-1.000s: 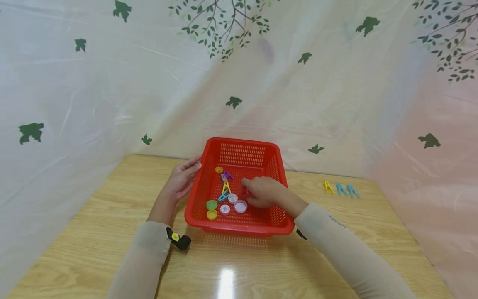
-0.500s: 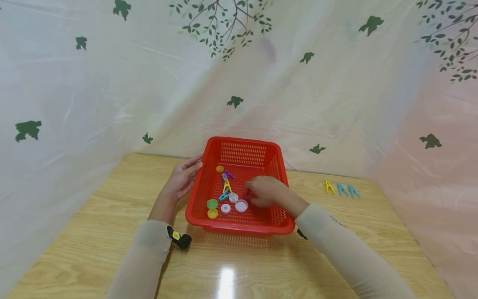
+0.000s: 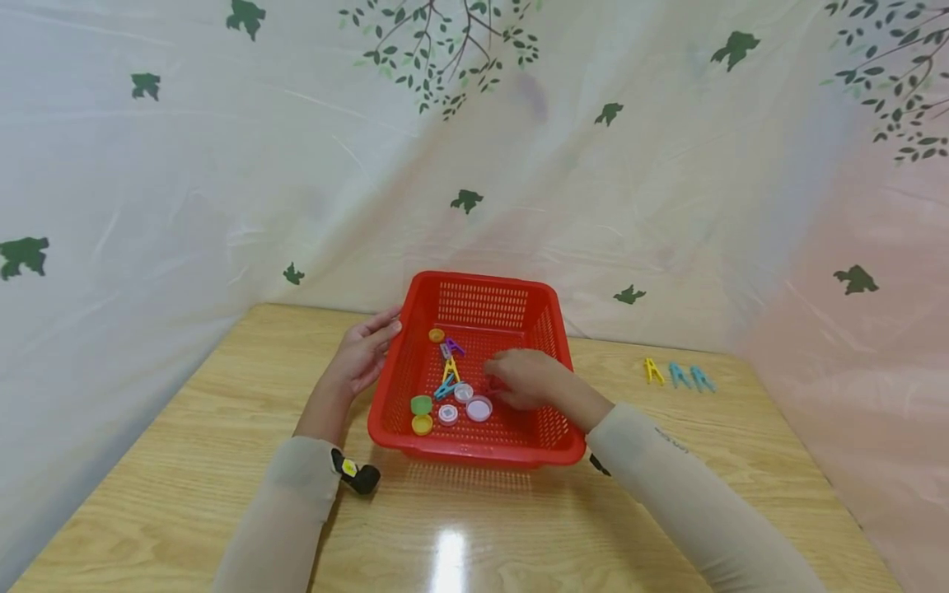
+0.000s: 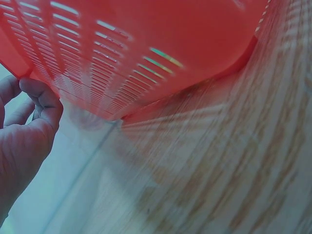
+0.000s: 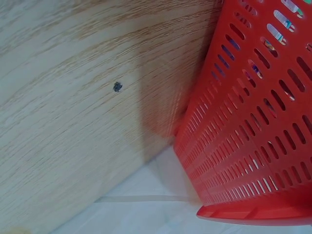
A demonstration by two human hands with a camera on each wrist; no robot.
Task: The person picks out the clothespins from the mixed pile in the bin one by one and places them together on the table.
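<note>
A red plastic basket [image 3: 474, 451] stands on the wooden table. My left hand [image 3: 363, 352] grips its left rim, thumb and fingers at the edge, which the left wrist view shows close up. Inside the basket my right hand [image 3: 525, 377] reaches down with bent fingers. Its fingertips are hidden, and a bit of red beneath them is hard to tell from the basket. Left of that hand lie a purple clothespin [image 3: 455, 347], a yellow clothespin [image 3: 451, 371] and a blue clothespin [image 3: 446, 387]. Round caps lie around them, among them a green cap [image 3: 421, 404] and a pale cap [image 3: 479, 408].
On the table to the right of the basket lie another yellow clothespin [image 3: 653, 371] and two blue clothespins, one of them a blue clothespin [image 3: 678, 375] in the middle. A sheet with leaf prints [image 3: 549, 206] hangs behind the table.
My right hand has shifted slightly right inside the basket and its fingers have moved a little. The left hand keeps its hold on the rim.
</note>
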